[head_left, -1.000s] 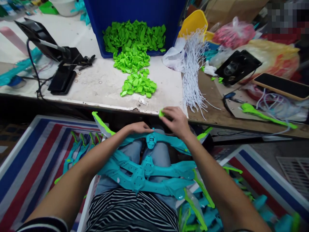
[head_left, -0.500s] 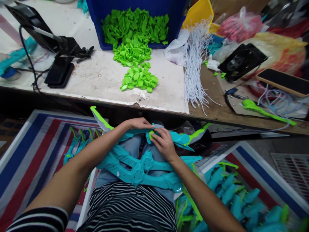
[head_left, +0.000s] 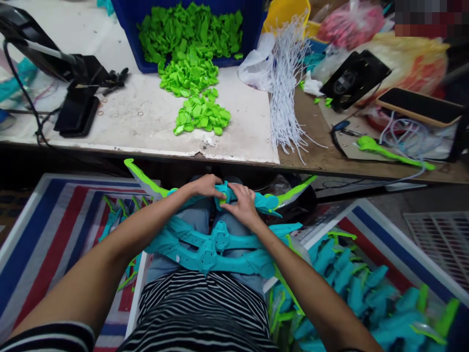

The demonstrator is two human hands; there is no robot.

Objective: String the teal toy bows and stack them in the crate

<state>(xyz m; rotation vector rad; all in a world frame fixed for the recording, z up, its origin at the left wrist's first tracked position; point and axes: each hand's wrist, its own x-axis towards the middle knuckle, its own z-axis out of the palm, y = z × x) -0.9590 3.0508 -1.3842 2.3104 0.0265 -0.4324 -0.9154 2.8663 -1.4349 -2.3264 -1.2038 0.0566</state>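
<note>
- The teal bow [head_left: 230, 192] is held over my jeans [head_left: 201, 220], its green-tipped limbs out to either side.
- My left grip [head_left: 209, 186] is closed on its middle.
- My right grip [head_left: 242, 203] is closed there too, thumb against a small green piece [head_left: 223, 200].
- Two more teal bows [head_left: 205, 258] lie nearer me.
- Green pieces [head_left: 202, 115] heap on the table [head_left: 132, 124] ahead, back into a blue bin [head_left: 126, 36].

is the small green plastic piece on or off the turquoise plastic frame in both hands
On: the green piece shows against the turquoise frame by the right hand; whether fully seated, cannot tell.
</note>
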